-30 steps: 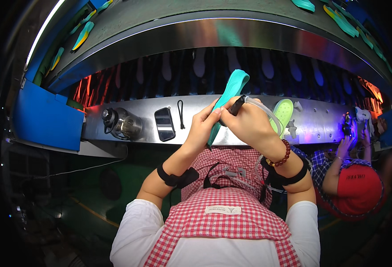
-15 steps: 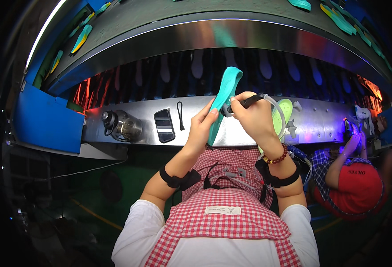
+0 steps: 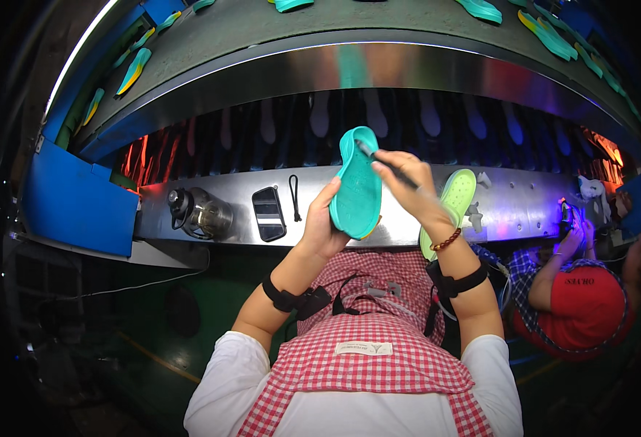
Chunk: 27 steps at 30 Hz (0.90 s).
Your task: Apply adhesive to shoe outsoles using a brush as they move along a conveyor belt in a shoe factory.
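Teal shoe sole (image 3: 357, 197) is in the left hand's grip, above the front edge of the metal bench (image 3: 539, 210). The left hand (image 3: 323, 226) is clasped on its left rim towards the near end, thumb along the edge; the fingers beneath are largely hidden. From this grip the sole lies to the right and forward, its long axis running almost straight away from the wearer, hollow face up to view. The left hand is the nearer, being in contact. The right hand (image 3: 411, 186) is beside the right rim of the far half, fingers closed on a dark pen-like tool (image 3: 405, 177); its tip appears within the hollow near the far end. Whether the right fingers touch the rim cannot be told.

Compared with half a second ago, the sole is turned from a narrow, right-leaning view to its broad face, and the tool tip sits further towards the far end.
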Tool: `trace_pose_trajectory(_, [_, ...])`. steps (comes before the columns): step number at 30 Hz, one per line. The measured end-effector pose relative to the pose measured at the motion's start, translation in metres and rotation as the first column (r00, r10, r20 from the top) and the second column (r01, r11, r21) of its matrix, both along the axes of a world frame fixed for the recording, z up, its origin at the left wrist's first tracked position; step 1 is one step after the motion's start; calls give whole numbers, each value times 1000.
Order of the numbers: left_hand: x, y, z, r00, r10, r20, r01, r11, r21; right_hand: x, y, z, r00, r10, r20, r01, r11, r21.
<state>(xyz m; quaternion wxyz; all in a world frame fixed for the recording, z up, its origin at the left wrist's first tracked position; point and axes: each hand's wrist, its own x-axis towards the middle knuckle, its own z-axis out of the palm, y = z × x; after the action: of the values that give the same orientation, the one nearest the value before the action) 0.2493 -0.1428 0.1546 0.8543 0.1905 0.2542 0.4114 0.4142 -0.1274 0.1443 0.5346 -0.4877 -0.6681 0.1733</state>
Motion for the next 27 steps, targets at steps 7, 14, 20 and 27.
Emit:
trace_pose_trajectory(7, [-6,6,-18,1000,-7,-20,7,1000,-7,-23,-19,-3,955,-4,298,12,1000,-25])
trace_pose_trajectory(14, [-9,13,-29,997,25,-79,-22,999,43,-30,-37,7,972,31,233,-28,999,-17])
trace_pose_trajectory(20, [-33,27,-41,999,-12,-33,15,998,67,-25,-57,24,948,266,174,-271,962,11])
trace_pose_trajectory(27, [-35,16,-28,996,-89,29,88,996,28,20,-42,32,879,237,-415,-329,929,-167])
